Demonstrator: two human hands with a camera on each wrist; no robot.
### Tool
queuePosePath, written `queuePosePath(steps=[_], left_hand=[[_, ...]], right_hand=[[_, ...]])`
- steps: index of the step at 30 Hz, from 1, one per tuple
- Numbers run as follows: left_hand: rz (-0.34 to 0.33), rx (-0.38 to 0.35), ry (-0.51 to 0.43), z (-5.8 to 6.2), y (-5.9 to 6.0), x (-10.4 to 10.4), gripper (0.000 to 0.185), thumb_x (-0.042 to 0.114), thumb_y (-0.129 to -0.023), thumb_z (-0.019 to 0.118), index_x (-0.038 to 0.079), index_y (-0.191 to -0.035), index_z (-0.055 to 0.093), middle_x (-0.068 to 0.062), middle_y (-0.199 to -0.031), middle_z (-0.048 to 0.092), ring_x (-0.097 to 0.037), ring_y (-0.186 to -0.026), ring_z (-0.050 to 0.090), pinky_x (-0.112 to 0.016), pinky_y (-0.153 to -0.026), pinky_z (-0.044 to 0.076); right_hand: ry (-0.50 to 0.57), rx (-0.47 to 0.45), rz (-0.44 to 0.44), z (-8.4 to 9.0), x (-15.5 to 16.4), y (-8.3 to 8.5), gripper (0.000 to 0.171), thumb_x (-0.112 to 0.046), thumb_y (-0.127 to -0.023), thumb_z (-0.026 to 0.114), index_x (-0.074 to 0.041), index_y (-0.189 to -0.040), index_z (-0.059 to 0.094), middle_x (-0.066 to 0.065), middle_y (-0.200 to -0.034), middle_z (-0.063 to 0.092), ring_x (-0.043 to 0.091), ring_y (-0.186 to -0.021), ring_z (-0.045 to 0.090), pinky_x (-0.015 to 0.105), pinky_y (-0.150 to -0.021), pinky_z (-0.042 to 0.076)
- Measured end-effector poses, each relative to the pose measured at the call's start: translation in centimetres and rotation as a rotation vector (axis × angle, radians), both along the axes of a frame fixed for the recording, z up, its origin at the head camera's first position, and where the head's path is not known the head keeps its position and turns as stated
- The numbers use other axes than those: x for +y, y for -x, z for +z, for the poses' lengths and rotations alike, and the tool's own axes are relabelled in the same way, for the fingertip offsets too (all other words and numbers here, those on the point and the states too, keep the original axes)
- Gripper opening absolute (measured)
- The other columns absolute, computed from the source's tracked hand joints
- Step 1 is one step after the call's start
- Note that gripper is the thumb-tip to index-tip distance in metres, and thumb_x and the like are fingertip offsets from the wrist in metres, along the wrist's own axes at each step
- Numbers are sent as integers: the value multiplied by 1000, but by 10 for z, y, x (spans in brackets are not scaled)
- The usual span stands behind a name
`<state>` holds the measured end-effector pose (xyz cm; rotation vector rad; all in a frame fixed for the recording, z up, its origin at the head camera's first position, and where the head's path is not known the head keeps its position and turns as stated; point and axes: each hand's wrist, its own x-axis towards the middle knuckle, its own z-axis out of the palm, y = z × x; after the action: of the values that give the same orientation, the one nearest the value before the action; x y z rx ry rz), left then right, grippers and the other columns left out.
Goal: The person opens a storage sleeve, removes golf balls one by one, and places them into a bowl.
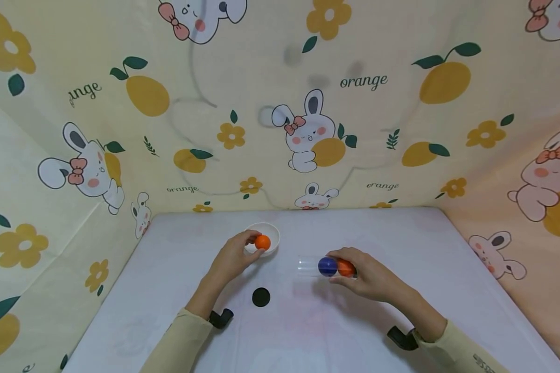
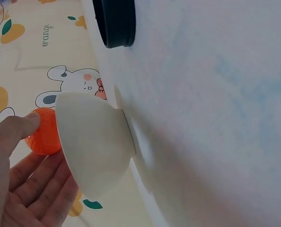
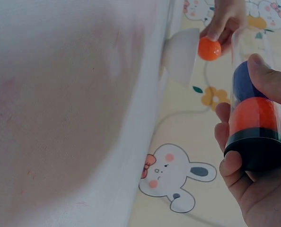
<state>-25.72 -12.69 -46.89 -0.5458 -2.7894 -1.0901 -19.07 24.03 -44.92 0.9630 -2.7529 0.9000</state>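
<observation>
My left hand (image 1: 242, 252) pinches an orange ball (image 1: 263, 242) just above a small white bowl (image 1: 272, 231) near the table's middle; the left wrist view shows the ball (image 2: 43, 132) between thumb and fingers beside the bowl (image 2: 95, 146). My right hand (image 1: 357, 272) grips a clear tube (image 1: 308, 264) lying sideways, open end toward the bowl. Inside it sit a blue ball (image 1: 327, 266) and an orange ball (image 1: 345, 268). The right wrist view shows the tube's black base (image 3: 256, 151) in my fingers.
A black round cap (image 1: 261, 297) lies on the white table (image 1: 308, 331) in front of the left hand. Patterned cloth walls (image 1: 280, 103) enclose the table at the back and both sides.
</observation>
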Motion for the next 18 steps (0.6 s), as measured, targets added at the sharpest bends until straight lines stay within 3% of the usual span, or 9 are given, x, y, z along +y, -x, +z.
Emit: queuePosePath(steps=[18], left_hand=[[67, 36, 144, 0, -1, 0, 42, 22, -98, 81, 13, -137, 68, -6, -129, 73, -27, -118, 68, -49, -106, 57]], right_hand=[[-13, -2, -15, 0, 0, -1, 52, -38, -97, 83, -12, -139, 66, 6, -129, 71, 18, -108, 67, 35, -91, 61]])
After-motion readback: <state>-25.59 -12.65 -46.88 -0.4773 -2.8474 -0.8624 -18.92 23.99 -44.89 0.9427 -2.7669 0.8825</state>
